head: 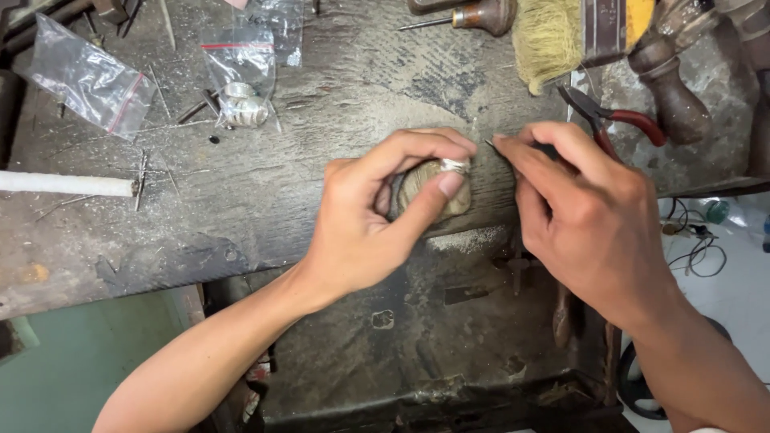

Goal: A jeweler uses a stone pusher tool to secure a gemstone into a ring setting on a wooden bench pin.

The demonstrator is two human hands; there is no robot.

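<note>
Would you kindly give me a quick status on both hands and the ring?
Left hand pinching silver ring against wooden peg. Right hand holding thin tool, tip beside the ring. Red-handled pliers behind right hand.

The right hand (pixel 589 216) hides most of its thin tool (pixel 491 145), and the frame's top edge cuts off the brush (pixel 553 36).

Silver ring (pixel 454 165), red-handled pliers (pixel 622 120)
</note>
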